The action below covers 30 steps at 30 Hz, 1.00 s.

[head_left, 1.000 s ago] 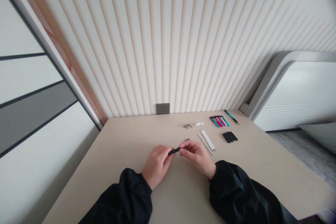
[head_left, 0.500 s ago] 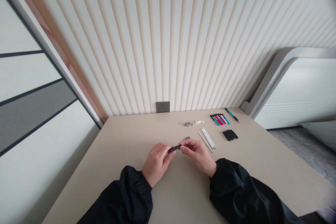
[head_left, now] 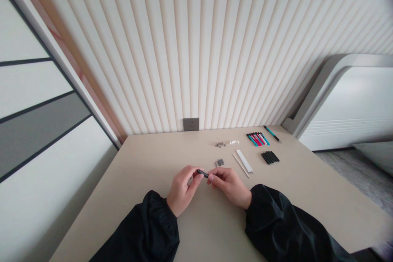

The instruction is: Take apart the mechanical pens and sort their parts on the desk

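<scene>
A short black pen grip (head_left: 203, 173) is held between my two hands above the table, tilted with its right end lower. My left hand (head_left: 183, 189) pinches its left end between thumb and fingers. My right hand (head_left: 229, 185) has its thumb and fingertips closed on the other end; whether a smaller part is there too is hidden. Just beyond my hands lies a cluster of small metal parts (head_left: 220, 162). To their right are thin white refills (head_left: 245, 161), with one lying a little apart from the others.
Several matching black grips (head_left: 270, 157) lie in a row at the right. Behind them are coloured pen barrels (head_left: 258, 139) and a blue and black pen (head_left: 272, 134). Small metal tips (head_left: 220, 144) and white pieces (head_left: 234, 142) lie farther back, near the wall socket (head_left: 190, 124).
The black grip has turned so that its left end is now higher than its right. My right hand has shifted slightly down and left, uncovering the small metal parts.
</scene>
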Each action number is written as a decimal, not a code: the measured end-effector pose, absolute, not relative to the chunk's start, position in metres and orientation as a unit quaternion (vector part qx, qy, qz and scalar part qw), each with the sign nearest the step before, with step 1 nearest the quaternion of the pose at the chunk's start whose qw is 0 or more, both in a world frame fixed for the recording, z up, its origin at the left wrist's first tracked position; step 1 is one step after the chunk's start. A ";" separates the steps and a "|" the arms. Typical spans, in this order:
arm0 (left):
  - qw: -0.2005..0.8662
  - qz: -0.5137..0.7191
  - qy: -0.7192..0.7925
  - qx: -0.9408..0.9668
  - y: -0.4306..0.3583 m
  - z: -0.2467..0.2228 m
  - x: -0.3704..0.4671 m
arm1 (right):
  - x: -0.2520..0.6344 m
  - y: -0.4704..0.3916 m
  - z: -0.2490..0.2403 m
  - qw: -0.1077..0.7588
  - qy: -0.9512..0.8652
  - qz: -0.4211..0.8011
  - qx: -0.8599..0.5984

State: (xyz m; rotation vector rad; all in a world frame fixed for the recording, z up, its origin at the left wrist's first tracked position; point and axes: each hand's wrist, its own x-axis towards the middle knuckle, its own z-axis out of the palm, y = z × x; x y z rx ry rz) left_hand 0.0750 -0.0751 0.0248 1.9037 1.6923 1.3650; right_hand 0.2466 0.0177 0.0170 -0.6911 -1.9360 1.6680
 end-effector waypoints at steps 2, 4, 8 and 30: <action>0.154 0.475 0.584 0.640 -0.075 0.026 0.075 | 0.246 0.016 0.018 0.245 -0.709 0.612 -0.251; 0.186 0.477 0.587 0.627 -0.074 0.027 0.075 | 0.246 0.015 0.019 0.247 -0.709 0.610 -0.253; 0.284 0.496 0.572 0.588 -0.073 0.027 0.075 | 0.246 0.016 0.020 0.250 -0.706 0.615 -0.247; 0.374 0.561 0.547 0.497 -0.069 0.026 0.079 | 0.244 0.013 0.021 0.244 -0.699 0.629 -0.237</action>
